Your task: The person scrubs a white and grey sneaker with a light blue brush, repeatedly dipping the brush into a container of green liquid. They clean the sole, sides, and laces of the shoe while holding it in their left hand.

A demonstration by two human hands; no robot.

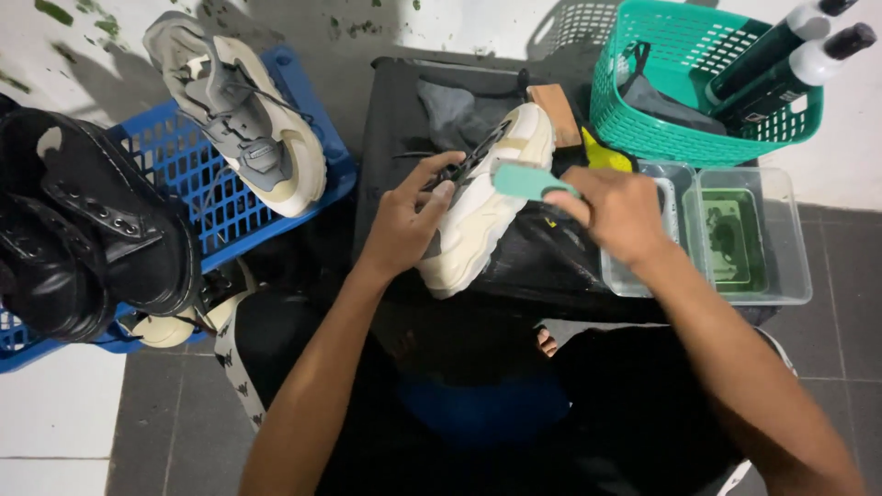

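Note:
A cream sneaker (487, 207) lies on a black plastic-covered stand (551, 266) in front of me. My left hand (411, 216) grips its upper by the laces and holds it steady. My right hand (617, 209) is closed on a teal-handled brush (528, 181) whose head rests against the sneaker's side.
A blue crate (197, 197) at the left carries a grey-and-cream sneaker (241, 115) and black boots (87, 220). A teal basket (684, 83) with two bottles (795, 50) stands at the back right. Two clear tubs (749, 243), one with greenish liquid, sit to the right. A wooden block (558, 112) lies behind the sneaker.

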